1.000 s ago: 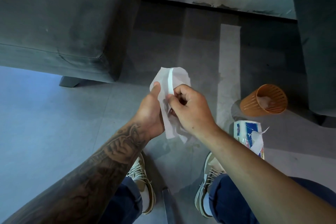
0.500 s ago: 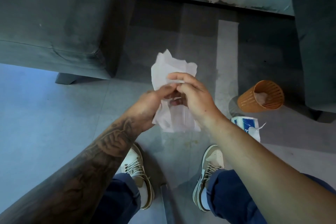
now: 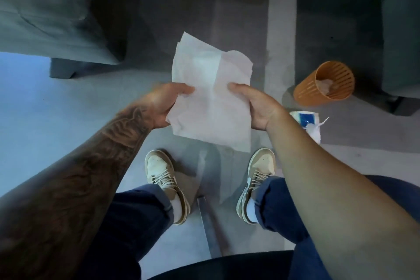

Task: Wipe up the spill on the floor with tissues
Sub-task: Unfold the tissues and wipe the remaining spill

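We hold the tissue (image 3: 209, 102) spread out in the air, one side per hand. Left hand (image 3: 166, 102) pinches the left edge, thumb on top, fingers under. Right hand (image 3: 254, 107) pinches the right edge the same way. Both are grasping it, neither is free. The sheet looks layered and creased, with a corner sticking up on the far side.

Step in hand, our read: prep the tissue, then take it down to the spill (image 3: 211, 166). The spill reads as a glossy wet patch on the floor (image 3: 68, 120) between the shoes (image 3: 163, 175). It's below the tissue's near edge and nearer to us than both hands. Its exact outline is hard to tell. The tissue hangs well above it, no contact.

To do it well:
- We fold the sheet into a flat pad, not a ball, so more area soaks.
- We lower it straight onto the patch and press first.
- We wipe from the rim inward so nothing smears toward the shoes.

One hand is enough for the wipe. The right one sits near the pack (image 3: 306, 120) if the pad soaks through. The bin (image 3: 304, 93) is just beyond the pack, with a crumpled wad inside. The used pad goes there.
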`<state>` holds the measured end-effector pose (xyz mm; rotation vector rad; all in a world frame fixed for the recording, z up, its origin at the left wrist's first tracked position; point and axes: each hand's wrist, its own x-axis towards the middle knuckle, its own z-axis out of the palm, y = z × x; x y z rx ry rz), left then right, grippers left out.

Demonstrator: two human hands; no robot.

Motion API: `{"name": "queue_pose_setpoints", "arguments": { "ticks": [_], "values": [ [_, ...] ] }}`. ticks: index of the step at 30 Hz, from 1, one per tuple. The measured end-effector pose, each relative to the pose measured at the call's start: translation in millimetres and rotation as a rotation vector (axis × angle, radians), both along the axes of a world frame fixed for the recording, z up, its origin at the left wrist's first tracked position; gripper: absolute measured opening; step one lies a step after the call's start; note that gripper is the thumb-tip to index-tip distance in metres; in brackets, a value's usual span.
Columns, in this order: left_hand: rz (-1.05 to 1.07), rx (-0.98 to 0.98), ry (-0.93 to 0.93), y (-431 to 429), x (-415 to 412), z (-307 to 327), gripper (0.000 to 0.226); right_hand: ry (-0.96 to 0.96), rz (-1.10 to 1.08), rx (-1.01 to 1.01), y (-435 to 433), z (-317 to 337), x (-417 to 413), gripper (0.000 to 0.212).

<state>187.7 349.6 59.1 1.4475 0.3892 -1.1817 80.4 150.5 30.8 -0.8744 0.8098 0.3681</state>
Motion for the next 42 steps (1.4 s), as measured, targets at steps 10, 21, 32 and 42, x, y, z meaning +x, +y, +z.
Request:
{"name": "queue_pose_setpoints", "arguments": {
  "ticks": [10, 21, 32, 42],
  "values": [
    [-0.599, 0.557, -0.355, -7, -69, -146, 0.015, 0.512, 0.089, -0.561, 27, -131, -75, 0.028],
    [-0.586, 0.466, -0.422, -62, -80, -224, 0.029, 0.667, -0.062, -0.824, -23, -210, -69, 0.034],
    [-0.918, 0.561, -1.233, -76, 94, -165, 0.063, 0.369, 0.701, -1.382, 1, -267, -47, 0.081],
    [-1.152, 0.674, -0.866, -58, 51, -248, 0.067, 0.343, 0.829, -1.406, 3, -302, -18, 0.087]
  ]
}}
